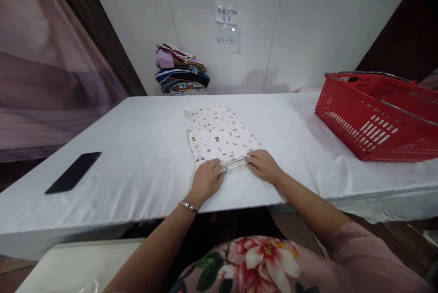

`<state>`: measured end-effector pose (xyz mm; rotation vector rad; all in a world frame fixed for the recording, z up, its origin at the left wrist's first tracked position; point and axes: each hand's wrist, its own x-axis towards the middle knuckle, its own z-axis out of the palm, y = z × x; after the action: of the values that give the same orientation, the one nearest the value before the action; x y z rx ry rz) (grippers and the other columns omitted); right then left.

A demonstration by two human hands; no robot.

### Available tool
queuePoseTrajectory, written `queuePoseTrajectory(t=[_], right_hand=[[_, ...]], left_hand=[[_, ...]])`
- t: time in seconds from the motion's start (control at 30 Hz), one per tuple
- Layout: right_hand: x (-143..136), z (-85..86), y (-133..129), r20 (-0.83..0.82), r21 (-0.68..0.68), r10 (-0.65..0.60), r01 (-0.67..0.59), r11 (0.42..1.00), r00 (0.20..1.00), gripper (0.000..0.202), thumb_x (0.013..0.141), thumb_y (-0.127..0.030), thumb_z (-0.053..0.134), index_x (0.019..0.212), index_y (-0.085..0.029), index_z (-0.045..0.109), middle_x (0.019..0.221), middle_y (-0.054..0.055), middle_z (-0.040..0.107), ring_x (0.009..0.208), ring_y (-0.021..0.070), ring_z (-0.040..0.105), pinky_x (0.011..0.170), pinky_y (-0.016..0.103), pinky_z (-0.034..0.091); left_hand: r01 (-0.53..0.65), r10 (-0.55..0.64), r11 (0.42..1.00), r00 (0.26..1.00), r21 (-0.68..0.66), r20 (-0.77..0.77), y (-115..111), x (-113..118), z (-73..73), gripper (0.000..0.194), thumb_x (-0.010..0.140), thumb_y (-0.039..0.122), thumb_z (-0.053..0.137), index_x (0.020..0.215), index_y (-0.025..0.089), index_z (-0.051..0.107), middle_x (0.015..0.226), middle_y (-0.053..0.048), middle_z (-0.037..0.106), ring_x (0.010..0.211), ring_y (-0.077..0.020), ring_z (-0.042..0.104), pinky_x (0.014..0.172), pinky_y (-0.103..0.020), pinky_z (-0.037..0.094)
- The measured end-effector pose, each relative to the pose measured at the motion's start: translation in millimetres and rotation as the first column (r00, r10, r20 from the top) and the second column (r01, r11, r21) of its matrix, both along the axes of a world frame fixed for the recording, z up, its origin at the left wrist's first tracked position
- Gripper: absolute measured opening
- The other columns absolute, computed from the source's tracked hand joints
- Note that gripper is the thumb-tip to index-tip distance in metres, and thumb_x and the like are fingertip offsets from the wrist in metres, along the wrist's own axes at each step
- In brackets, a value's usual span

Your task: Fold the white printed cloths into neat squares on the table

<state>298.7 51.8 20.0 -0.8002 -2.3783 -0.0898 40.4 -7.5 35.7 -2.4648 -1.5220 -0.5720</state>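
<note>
A white cloth with small printed figures lies folded in several layers on the white-covered table. At its near left corner, my left hand has its fingers curled over the near edge. My right hand holds the near right corner, its fingertips on the top layer and the thumb by the edge. Between the two hands the stacked layers of the near edge show. Both thumbs are partly hidden.
A black phone lies on the left of the table. The red basket stands at the right. Behind the far edge is a pile of folded cloths. Paper signs hang on the wall.
</note>
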Motion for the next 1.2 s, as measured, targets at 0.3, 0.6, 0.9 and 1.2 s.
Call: queuePoseTrajectory(t=[0.3,0.6,0.9,1.2], right_hand=[[1.4,-9.6,6.3,-0.005,0.075,-0.012,0.012,0.997,1.0,0.02,0.088,-0.014,0.044,0.095,-0.019,0.063,0.102,0.01,0.062,0.097,0.0217,0.054,0.083,0.04,0.044],[-1.8,-9.2,7.7,-0.065,0.102,-0.03,0.037,0.994,0.997,0.02,0.087,-0.011,0.043,0.096,-0.016,0.06,0.097,0.011,0.063,0.092,0.0208,0.054,0.081,0.037,0.045],[-1.9,-7.7,9.5,0.002,0.109,-0.014,0.013,0.994,1.0,0.023,0.086,-0.011,0.043,0.082,-0.019,0.064,0.104,0.009,0.062,0.095,0.0195,0.053,0.082,0.035,0.041],[-2.3,-2.4,5.2,0.061,0.029,-0.058,0.056,0.998,0.996,0.023,0.083,-0.011,0.047,0.096,-0.02,0.064,0.108,0.009,0.06,0.099,0.0207,0.051,0.084,0.038,0.037]], left_hand=[[-0.025,0.025,1.0,0.999,0.009,0.041,3.6,-0.7,-2.9,0.018,0.09,0.024,0.043,0.09,0.019,0.06,0.107,-0.005,0.061,0.089,-0.0195,0.055,0.077,-0.034,0.044],[-0.082,0.085,0.995,0.994,-0.05,0.062,5.6,1.8,-0.2,0.014,0.09,0.022,0.043,0.086,0.018,0.056,0.087,-0.004,0.062,0.082,-0.0183,0.055,0.073,-0.031,0.043],[-0.048,0.047,0.998,0.999,-0.032,-0.027,6.3,2.9,-1.3,0.03,0.081,0.007,0.042,0.094,0.023,0.064,0.113,-0.006,0.057,0.09,-0.021,0.055,0.073,-0.034,0.044],[-0.034,0.034,0.999,0.999,-0.02,-0.009,4.5,3.4,-1.2,0.028,0.079,0.008,0.044,0.092,0.022,0.065,0.118,-0.007,0.056,0.091,-0.0229,0.055,0.073,-0.037,0.044]])
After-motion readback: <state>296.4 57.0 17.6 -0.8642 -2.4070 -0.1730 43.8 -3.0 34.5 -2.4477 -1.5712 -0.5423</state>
